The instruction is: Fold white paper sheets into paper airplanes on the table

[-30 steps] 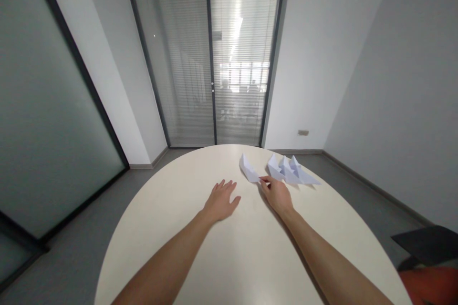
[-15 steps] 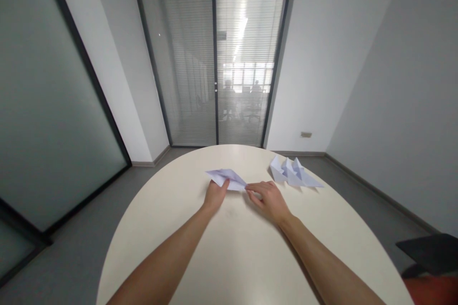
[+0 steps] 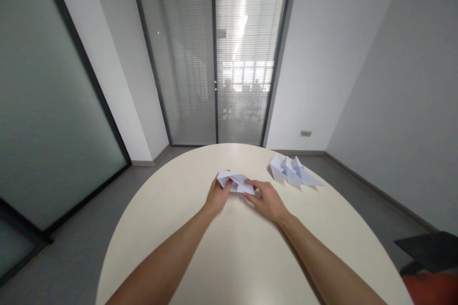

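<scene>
Between my two hands is a folded white sheet of paper (image 3: 237, 181), held just above the table with creases and flaps showing. My left hand (image 3: 217, 196) grips its left end, thumb on the near side and the other fingers mostly hidden behind it. At the right end, the fingers of my right hand (image 3: 265, 198) pinch the paper's edge. Folded white paper boats (image 3: 294, 172) with pointed peaks stand close together to the right, beyond my right hand.
The round cream table (image 3: 229, 257) fills the foreground. A black and red chair (image 3: 431, 252) is at its lower right edge. Beyond the table stands a glass door with blinds (image 3: 214, 66), and a frosted glass panel (image 3: 46, 95) is on the left.
The folded paper has turned and changed shape: its long left point no longer sticks out, and its flaps now face me. My right hand's fingers have come further over its right end.
</scene>
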Motion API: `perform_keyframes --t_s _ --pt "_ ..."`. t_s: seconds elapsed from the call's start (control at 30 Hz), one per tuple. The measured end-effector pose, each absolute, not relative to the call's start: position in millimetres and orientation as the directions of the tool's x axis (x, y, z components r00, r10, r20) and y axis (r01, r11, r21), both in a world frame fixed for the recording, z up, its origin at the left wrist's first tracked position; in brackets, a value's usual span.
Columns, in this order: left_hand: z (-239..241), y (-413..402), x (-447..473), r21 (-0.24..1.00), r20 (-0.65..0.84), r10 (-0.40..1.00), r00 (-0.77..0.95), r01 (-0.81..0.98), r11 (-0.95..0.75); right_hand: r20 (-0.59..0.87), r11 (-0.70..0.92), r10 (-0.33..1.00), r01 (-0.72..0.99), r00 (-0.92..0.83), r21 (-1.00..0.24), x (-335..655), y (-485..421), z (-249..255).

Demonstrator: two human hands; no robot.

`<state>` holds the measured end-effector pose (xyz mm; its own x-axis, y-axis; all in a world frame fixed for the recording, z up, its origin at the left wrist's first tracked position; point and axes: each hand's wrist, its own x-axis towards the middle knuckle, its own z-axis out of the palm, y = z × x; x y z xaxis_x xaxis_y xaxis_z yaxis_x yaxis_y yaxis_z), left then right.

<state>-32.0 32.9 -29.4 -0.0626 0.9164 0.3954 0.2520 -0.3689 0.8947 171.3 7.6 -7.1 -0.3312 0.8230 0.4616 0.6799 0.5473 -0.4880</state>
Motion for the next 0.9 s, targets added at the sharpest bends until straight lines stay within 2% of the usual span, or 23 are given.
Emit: perform_keyframes --t_s 0.27,0.37,0.47,0.63,0.7,0.8,0.9 --pt "-26.5 27.2 -28.9 0.907 0.379 0.924 -0.06 0.224 -0.357 0.404 0.501 0.863 0.617 -0.302 -0.607 172.0 7.0 -9.1" --pt "-27.5 27.9 -29.6 0.892 0.378 0.923 -0.078 0.298 -0.34 0.369 0.48 0.877 0.593 -0.307 -0.646 172.2 8.5 -12.4" --pt "-30.0 29.4 -31.5 0.865 0.402 0.913 -0.074 0.359 -0.352 0.293 0.428 0.899 0.518 -0.325 -0.74 173.0 14.0 -19.0" --pt "-33.7 27.3 -30.7 0.857 0.427 0.903 -0.054 0.342 -0.385 0.212 0.336 0.918 0.371 -0.335 -0.866 175.8 22.4 -25.8" --pt "-31.8 24.4 -29.4 0.862 0.426 0.902 -0.074 0.337 -0.379 0.203 0.324 0.919 0.354 -0.338 -0.877 176.3 22.2 -25.6" --pt "-24.9 19.6 -29.4 0.852 0.467 0.874 -0.135 0.335 -0.403 0.243 0.369 0.914 0.418 -0.326 -0.83 175.4 19.2 -24.7" --pt "-18.8 17.3 -32.1 0.769 0.575 0.797 -0.185 0.456 -0.449 0.32 0.423 0.9 0.412 -0.296 -0.807 173.8 17.1 -24.4"
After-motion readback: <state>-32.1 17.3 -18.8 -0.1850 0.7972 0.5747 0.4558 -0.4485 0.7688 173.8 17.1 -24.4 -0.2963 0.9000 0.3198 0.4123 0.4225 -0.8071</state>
